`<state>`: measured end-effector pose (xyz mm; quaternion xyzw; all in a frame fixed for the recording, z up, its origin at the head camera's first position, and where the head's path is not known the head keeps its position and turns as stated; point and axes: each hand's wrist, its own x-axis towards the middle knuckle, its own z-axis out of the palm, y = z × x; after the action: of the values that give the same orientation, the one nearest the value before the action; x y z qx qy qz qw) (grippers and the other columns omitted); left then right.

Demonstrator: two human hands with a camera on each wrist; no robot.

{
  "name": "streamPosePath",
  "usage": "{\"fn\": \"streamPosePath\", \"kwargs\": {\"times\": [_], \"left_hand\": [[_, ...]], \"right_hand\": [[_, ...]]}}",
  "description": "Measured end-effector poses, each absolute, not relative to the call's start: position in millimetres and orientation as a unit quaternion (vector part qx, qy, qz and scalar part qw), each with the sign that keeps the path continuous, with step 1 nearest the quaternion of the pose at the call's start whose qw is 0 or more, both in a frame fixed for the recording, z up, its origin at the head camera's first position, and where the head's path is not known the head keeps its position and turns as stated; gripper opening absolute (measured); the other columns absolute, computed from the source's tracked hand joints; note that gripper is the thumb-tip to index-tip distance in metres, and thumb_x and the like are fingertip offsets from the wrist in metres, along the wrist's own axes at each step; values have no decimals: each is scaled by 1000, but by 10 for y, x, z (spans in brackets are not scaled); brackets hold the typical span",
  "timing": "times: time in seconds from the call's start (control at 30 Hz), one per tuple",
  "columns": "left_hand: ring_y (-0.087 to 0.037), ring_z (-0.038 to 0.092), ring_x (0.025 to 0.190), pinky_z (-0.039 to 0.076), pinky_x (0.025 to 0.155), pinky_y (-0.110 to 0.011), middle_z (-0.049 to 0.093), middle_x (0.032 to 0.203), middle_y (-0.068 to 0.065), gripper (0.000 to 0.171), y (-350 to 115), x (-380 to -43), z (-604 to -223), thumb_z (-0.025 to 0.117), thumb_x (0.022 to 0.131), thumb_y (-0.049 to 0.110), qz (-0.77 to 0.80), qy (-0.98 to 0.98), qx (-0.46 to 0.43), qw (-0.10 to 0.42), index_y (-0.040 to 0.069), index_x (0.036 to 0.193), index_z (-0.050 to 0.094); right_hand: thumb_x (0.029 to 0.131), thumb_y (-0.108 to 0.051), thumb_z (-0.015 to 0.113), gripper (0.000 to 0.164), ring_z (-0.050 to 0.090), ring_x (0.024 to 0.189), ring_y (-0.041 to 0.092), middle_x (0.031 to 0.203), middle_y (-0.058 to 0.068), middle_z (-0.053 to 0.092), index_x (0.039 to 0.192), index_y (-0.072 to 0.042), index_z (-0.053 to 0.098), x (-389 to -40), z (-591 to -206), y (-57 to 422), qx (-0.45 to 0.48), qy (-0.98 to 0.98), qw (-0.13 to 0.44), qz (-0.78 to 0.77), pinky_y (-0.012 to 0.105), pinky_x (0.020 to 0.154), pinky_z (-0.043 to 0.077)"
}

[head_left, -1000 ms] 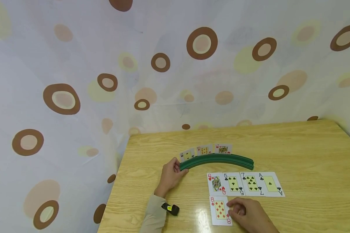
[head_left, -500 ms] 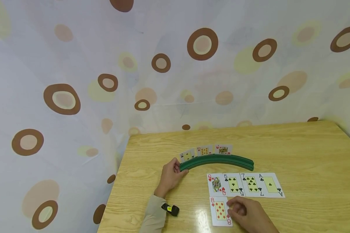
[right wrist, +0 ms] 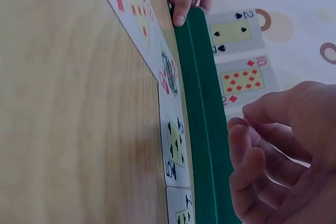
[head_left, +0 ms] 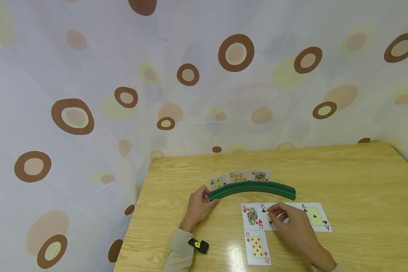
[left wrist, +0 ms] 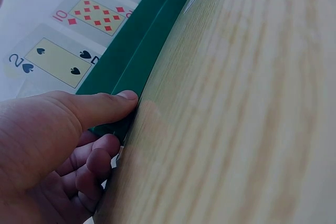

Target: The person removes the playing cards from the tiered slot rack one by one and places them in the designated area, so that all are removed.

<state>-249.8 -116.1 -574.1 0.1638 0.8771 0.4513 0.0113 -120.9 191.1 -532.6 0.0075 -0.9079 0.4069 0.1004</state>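
Note:
My left hand (head_left: 196, 206) grips the left end of a curved green card holder (head_left: 255, 186), its thumb (left wrist: 113, 104) along the front. Standing in that holder are a two of spades (head_left: 218, 182), a ten of diamonds (head_left: 238, 176) and a jack of hearts (head_left: 260, 175). My right hand (head_left: 294, 226) hovers with loosely curled fingers and nothing in them. From the head it overlaps the five of clubs (head_left: 263, 219) and hides most of the seven of clubs (right wrist: 182, 211). Below the queen of hearts (head_left: 252, 216) lies the eight of diamonds (head_left: 257, 247).
An ace of clubs (head_left: 314, 216) ends the face-up row on the right. The wooden table (head_left: 360, 189) meets a wall covering with brown and yellow circles (head_left: 236, 53) at the back. A black strap (head_left: 200, 244) is at my left sleeve.
My right hand has left the edge of the eight of diamonds and moved up over the row of clubs. The left hand keeps its grip on the card holder.

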Motion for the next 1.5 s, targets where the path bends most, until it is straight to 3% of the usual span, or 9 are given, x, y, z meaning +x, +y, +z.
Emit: {"fn": "streamPosePath", "kwargs": {"times": [0.23,0.43,0.63,0.97,1.4,1.5], "left_hand": [[0,48,65,41,62,-16,57,77,4,31,-1162,-2501,-5731,88,94,18,453,876,164,13,8,95,59],[1,48,65,41,62,-16,57,78,4,31,-1161,-2501,-5739,88,94,17,452,877,164,9,7,96,59],[0,47,66,41,63,-17,57,79,4,31,-1166,-2486,-5733,88,94,16,455,875,165,7,7,95,59],[0,48,66,41,63,-17,58,78,2,31,-1171,-2487,-5730,89,94,16,453,874,174,2,6,95,59],[0,48,65,41,61,-16,59,78,-1,31,-1174,-2512,-5753,89,93,16,454,873,179,-5,6,94,59],[1,48,65,41,61,-16,59,78,0,31,-1174,-2512,-5756,89,93,16,452,874,177,-3,6,95,60]], "right_hand": [[95,-2,82,10,67,69,3,87,2,78,103,-6,79,-1463,-5336,2037,35,-892,189,410,22,57,52],[93,0,83,26,70,68,4,102,18,80,118,1,75,-1643,-5335,2113,47,-875,238,418,18,55,50],[96,-4,82,37,68,68,1,118,25,78,131,2,70,-1748,-5337,2118,35,-873,228,430,20,55,48],[101,-10,78,33,72,79,7,128,23,77,132,-1,70,-1874,-5330,2075,-15,-880,185,436,22,60,52],[105,-13,74,10,64,73,-1,105,17,81,113,-7,74,-1986,-5333,2080,-27,-879,193,436,23,58,48],[107,-10,70,7,64,73,1,107,18,80,112,-7,72,-2008,-5336,2087,-18,-879,193,435,23,59,47]]}}
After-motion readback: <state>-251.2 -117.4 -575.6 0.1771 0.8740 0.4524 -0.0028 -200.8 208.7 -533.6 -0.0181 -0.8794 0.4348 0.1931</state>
